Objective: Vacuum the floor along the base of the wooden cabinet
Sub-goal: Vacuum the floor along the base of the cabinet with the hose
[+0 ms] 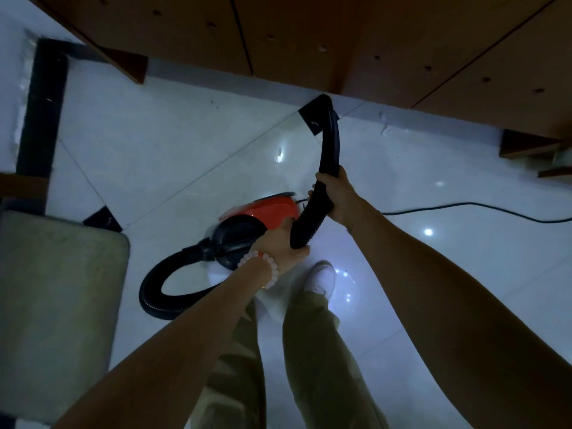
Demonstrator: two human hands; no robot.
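The black vacuum nozzle tube (330, 144) is smooth and gently curved. Its long axis runs from the hands away toward the wooden cabinet (340, 35), and its tip points at the cabinet's base, right at the lower edge and over a black diamond tile inset (311, 119) in the glossy white floor (185, 144).

The right hand (339, 196) grips the near end of the tube, fingers (318, 178) wrapped fully round it. Just below, the tube meets the ribbed black hose (309, 221), which the left hand (286, 243) holds in a closed grasp near its lower bend. A pale beaded bracelet (272, 267) sits on the left wrist.

The hose loops wide to the left on the floor and joins the black front cap of a red canister vacuum (269, 212), which lies on the tiles just beyond the left hand, well short of the cabinet. A black power cord (464, 205) trails across the floor to the right.

Below the hands are a white shoe (322, 277) and olive trousers (312, 351). A pale cushioned seat (55, 298) fills the lower left.
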